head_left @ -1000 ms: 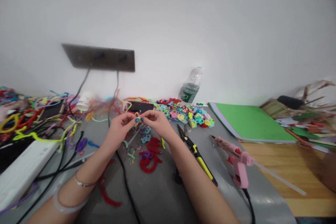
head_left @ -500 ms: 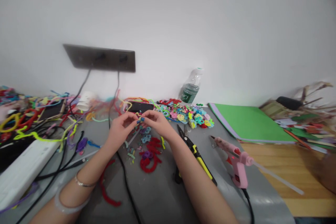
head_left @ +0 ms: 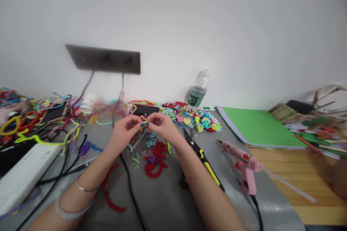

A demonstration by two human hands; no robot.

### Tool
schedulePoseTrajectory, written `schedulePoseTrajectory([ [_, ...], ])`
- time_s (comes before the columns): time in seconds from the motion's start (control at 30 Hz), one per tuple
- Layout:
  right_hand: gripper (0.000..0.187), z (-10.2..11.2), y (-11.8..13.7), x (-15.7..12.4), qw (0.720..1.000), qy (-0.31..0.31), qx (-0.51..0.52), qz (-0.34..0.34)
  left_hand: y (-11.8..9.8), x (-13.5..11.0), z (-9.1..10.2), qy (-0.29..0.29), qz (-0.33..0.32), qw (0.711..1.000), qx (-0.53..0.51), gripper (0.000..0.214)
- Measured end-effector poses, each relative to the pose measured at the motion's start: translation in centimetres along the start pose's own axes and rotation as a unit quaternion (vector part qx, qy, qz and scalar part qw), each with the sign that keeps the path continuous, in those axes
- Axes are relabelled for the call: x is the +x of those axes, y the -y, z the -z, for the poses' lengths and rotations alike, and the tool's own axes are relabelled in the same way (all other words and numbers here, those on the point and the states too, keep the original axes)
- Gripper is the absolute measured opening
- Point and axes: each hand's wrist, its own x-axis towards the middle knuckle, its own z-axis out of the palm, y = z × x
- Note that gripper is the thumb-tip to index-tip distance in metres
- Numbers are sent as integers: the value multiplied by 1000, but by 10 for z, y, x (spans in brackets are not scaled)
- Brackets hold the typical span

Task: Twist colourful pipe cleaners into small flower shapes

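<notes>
My left hand (head_left: 127, 129) and my right hand (head_left: 160, 126) meet over the grey table, fingertips pinched together. Between them is a small yellow piece of pipe cleaner (head_left: 145, 124), mostly hidden by the fingers. Just below lie light-blue pipe-cleaner loops (head_left: 151, 142) and a coiled red pipe cleaner (head_left: 155, 169) with a purple piece (head_left: 152, 160) on it. A curved red pipe cleaner (head_left: 110, 195) rests beside my left forearm. Black-and-yellow pliers (head_left: 203, 158) lie along my right forearm.
A pink glue gun (head_left: 245, 166) with a glue stick stands at the right. Behind are a pile of pipe-cleaner flowers (head_left: 200, 119), a water bottle (head_left: 197, 90) and green sheets (head_left: 265, 126). A white power strip (head_left: 29, 173), black cables (head_left: 128, 184) and tangled pipe cleaners fill the left.
The fingertips of both hands have shifted slightly, and a little more of the yellow piece shows between them. The things on the table stay where they were.
</notes>
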Motion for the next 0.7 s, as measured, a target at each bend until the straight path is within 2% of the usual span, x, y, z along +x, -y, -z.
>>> schedulePoseTrajectory([
  [0.07,10,-3,-1,0,999,-9,35,6,-1,-2,-6,-26,52,994,-92,22],
  [0.17,10,-5,-2,0,998,-34,33,27,0,-4,-15,-66,109,973,-194,28],
  [0.3,10,-6,-4,-1,998,-54,8,41,2,-5,-18,-67,149,952,-260,31],
  [0.37,11,-6,-7,1,998,-50,13,32,3,-4,-16,-50,162,952,-256,32],
  [0.5,12,-1,-17,4,1000,-25,4,11,7,1,-6,-18,138,975,-176,35],
  [0.6,14,5,-27,6,991,-91,-83,43,11,3,0,0,115,987,-111,40],
  [0.7,29,13,-38,5,959,-157,-228,61,13,4,1,24,88,995,-50,35],
])
